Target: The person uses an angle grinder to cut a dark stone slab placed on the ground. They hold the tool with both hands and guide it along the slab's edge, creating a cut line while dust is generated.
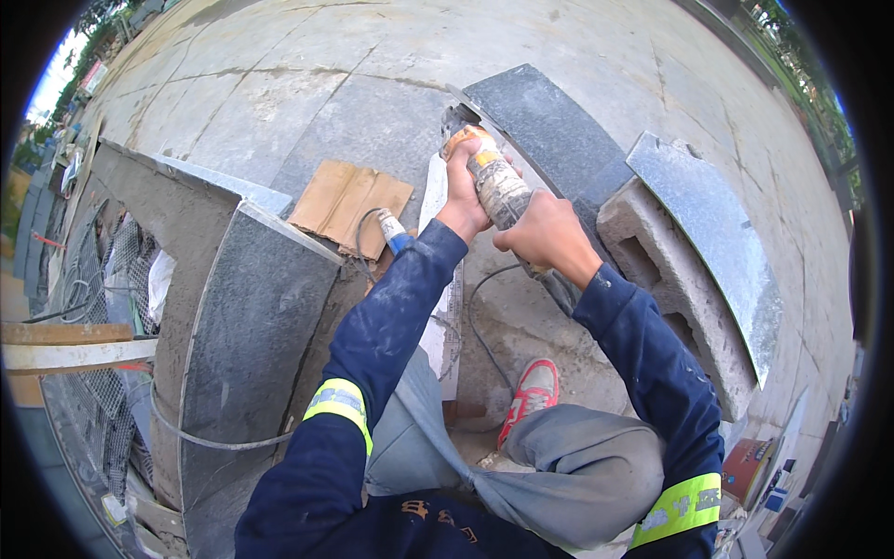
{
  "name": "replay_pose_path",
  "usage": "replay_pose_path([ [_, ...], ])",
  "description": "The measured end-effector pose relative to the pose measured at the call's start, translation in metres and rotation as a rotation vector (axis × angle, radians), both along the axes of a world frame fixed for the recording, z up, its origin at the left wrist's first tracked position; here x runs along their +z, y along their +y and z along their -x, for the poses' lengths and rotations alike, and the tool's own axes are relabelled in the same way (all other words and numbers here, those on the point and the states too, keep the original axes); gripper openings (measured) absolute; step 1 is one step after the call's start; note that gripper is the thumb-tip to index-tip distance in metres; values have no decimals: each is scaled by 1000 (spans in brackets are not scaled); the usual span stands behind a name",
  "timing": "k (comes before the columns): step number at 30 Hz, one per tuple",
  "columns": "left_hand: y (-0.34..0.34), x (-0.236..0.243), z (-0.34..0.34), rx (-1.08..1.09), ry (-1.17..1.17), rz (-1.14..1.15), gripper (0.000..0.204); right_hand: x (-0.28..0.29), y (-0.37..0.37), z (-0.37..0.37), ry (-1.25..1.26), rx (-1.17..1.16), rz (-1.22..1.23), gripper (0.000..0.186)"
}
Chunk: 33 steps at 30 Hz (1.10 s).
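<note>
An angle grinder with an orange collar and a dusty, taped-looking body is held in both hands, its head pointing away from me. My left hand wraps round it just behind the head. Farther back, my right hand grips the body near the cord end. The grinder's head lies close to the left edge of a dark grey stone slab; whether the disc touches the slab I cannot tell. The slab's near end is partly hidden behind my right hand.
A concrete block with a lighter stone slab on it stands at the right. Left are flattened cardboard, a white-and-blue plug connector and a stone-faced wall. A black cord loops near my shoe.
</note>
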<state>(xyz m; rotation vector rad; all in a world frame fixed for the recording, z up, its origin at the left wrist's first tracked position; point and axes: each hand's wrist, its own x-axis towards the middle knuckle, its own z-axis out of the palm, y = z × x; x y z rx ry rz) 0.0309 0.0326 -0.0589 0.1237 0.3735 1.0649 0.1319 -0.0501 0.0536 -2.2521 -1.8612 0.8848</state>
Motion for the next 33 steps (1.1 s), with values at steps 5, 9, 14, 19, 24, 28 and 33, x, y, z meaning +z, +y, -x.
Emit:
replay_pose_path([
  [5, -9, 5, 0, -17, -31, 4, 46, 8, -11, 0, -16, 20, -20, 55],
  [9, -20, 10, 0, -35, -61, 27, 46, 14, -22, 2, -22, 4, -23, 55],
  [14, -30, 14, -3, -28, -30, -6, 46, 14, -34, -1, -12, -4, -51, 53],
  [19, -38, 13, -3, -60, -50, 20, 47, 16, -42, -4, -11, 7, -49, 52],
  [24, -51, 24, -8, -18, -20, 37, 49, 20, -51, -6, -5, 8, -60, 50],
  [28, -48, 19, -5, -42, -38, -20, 48, 23, -51, -4, -5, -15, -49, 49],
  [33, -38, 19, -5, 1, 8, 13, 50, 18, -38, -4, -1, -10, -28, 48],
])
